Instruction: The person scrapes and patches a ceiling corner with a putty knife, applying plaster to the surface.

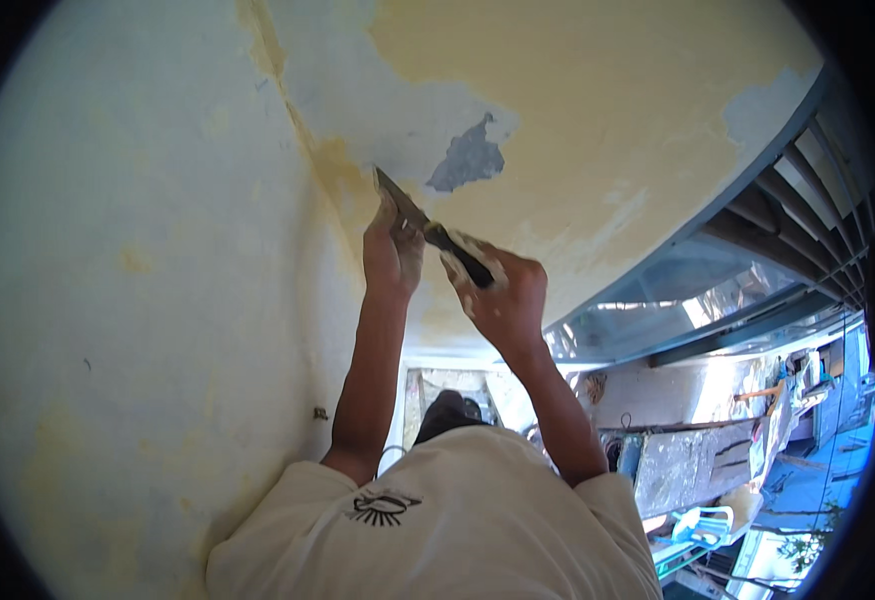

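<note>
My right hand [506, 295], smeared with pale paste, is closed around the dark handle of a putty knife [410, 208]. The metal blade slants up and left in front of my left hand [394, 255]. The left fingers are bent and close to the blade, partly covered by it, with pale paste on them; what they hold, if anything, I cannot make out. Both hands are raised before a wall [578, 150] with yellowish paint and whitish patches. Above and right of the blade, a bare grey patch [470, 155] shows where the coating is gone.
A wall corner [303, 135] runs down just left of my hands, with a pale wall [138, 300] beyond it. To the right is a window frame with dark bars [808, 190]. Far below on the right stand a light blue plastic chair [703, 527] and clutter.
</note>
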Action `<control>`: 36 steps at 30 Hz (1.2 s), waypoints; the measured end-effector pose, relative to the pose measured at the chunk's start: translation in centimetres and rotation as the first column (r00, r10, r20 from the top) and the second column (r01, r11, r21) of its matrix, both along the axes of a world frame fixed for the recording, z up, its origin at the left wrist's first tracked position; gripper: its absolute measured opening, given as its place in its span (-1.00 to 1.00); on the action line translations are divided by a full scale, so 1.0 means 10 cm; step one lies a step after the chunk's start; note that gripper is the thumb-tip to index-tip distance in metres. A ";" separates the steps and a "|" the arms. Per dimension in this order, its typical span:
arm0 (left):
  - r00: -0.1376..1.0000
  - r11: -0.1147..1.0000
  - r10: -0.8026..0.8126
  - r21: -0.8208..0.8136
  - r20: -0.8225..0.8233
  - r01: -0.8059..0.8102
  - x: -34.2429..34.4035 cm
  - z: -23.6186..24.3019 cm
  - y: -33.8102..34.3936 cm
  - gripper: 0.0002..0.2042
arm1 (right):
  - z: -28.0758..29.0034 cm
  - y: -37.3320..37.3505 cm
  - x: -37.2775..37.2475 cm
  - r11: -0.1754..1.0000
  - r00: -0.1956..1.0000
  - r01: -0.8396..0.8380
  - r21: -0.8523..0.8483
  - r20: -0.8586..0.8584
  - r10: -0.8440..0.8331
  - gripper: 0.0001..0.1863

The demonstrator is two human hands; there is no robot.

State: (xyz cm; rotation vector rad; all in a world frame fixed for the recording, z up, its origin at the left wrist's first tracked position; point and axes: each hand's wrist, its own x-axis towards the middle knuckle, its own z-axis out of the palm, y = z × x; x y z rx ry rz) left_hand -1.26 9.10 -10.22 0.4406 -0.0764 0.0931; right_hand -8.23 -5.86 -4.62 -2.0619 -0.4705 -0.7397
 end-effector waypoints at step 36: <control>0.979 0.980 0.133 0.168 -0.154 -0.106 0.07 0.38 0.02 -0.72 | -0.06 0.13 0.28 0.951 0.969 -0.133 0.278 -0.163 0.184 -0.72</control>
